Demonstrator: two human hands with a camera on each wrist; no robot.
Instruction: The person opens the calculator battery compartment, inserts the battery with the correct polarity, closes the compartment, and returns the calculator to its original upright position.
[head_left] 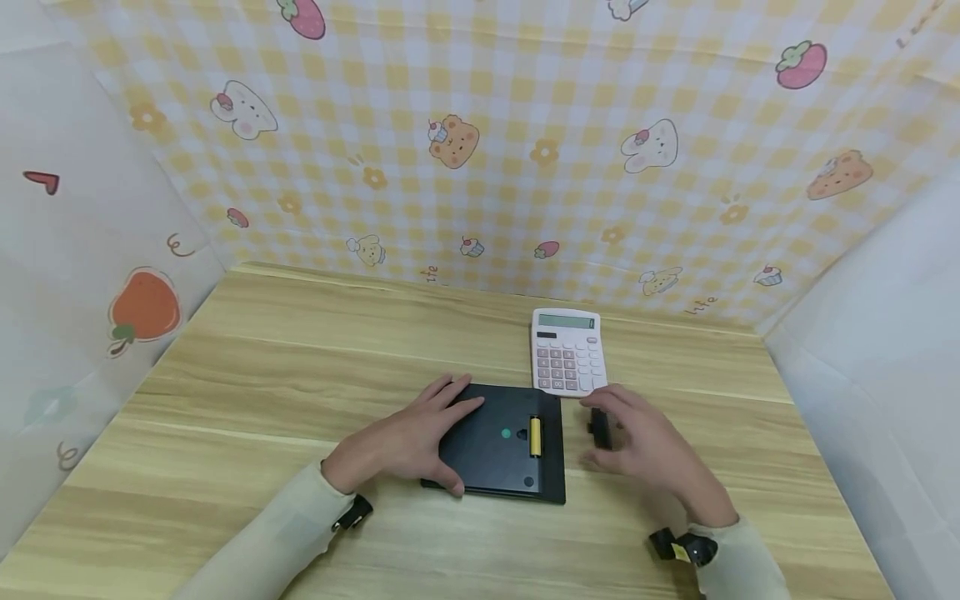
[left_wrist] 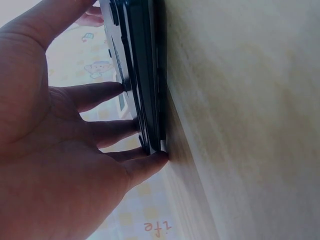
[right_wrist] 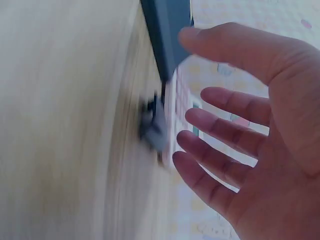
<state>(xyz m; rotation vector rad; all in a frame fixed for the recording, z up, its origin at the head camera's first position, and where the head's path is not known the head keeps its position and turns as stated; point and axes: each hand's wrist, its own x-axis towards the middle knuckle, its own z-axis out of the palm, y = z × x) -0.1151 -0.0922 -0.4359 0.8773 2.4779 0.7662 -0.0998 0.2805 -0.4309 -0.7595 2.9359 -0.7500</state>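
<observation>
A flat black device (head_left: 487, 462) lies on the table with its back up, and a yellow battery (head_left: 536, 437) sits in its uncovered slot. My left hand (head_left: 422, 435) rests on the device's left side, fingers spread over the back and thumb at the near edge. In the left wrist view, fingertips of that hand (left_wrist: 60, 135) touch the device's edge (left_wrist: 145, 75). My right hand (head_left: 648, 437) hovers right of the device, thumb and fingers apart, holding nothing. Between them a small black piece (head_left: 600, 427), like a battery cover, lies on the table; it appears blurred (right_wrist: 154, 125) in the right wrist view.
A white-and-pink calculator (head_left: 567, 352) lies face up just beyond the black device's far right corner. The wooden table (head_left: 315, 342) meets a yellow checked cloth (head_left: 510, 200) at the back, with white cloth on both sides.
</observation>
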